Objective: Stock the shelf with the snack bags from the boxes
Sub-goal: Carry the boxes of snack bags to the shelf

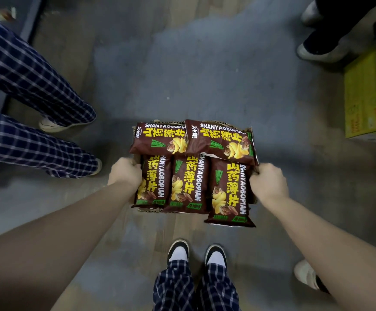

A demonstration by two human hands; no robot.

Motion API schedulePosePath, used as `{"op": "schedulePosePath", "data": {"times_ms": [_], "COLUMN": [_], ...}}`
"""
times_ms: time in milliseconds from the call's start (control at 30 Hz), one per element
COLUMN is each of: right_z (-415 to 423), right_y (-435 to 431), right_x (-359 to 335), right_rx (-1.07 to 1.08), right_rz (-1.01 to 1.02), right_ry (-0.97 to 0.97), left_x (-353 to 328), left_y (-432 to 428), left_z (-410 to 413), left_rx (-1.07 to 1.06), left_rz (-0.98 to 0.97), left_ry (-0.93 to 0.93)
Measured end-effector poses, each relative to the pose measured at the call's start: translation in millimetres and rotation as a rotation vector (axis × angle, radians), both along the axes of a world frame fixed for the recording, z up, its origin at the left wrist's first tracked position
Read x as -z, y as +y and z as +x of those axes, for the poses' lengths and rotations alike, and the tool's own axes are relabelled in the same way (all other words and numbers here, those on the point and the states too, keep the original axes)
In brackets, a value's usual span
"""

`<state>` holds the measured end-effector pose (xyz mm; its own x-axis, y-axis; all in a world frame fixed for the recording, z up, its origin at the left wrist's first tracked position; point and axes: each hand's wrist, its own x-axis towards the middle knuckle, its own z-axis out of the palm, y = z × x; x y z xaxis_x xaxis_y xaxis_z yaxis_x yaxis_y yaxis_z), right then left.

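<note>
One head-worn wide-angle view looks almost straight down, close over the box (pixel 254 197) and floor (pixel 205 75).

Floor (pixel 205 75) is grey and scuffed, with paler worn patches. Sitting right on it: a yellow carton (pixel 362 97) over at the right edge, the wearer's black-and-white shoes (pixel 178 250) at the bottom, a pale sneaker (pixel 50 125) on the left, and more shoes (pixel 317 52) top right. The cardboard box (pixel 149 210) of brown snack bags (pixel 187 180) is mid-floor, though I can't tell if it's actually touching down.
</note>
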<state>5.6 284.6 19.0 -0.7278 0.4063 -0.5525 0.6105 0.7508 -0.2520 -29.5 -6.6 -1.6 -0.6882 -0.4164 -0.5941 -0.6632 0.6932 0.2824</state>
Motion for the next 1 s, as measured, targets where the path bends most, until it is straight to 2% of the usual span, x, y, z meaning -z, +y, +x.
{"op": "schedulePosePath", "data": {"times_ms": [367, 700, 1000], "right_z": [-53, -94, -163], "right_y": [-6, -17, -11], "right_x": [-149, -313, -397], "right_rx": [-0.006, -0.042, -0.106], "right_rz": [0.019, 0.074, 0.061], "right_ry": [0.241, 0.328, 0.349], "left_x": [-148, -311, -401], "left_y": [-9, -29, -27], "left_z": [-53, -98, -151], "left_rx": [0.017, 0.084, 0.052], "left_rz": [0.002, -0.001, -0.03], "left_ry": [0.25, 0.413, 0.427]}}
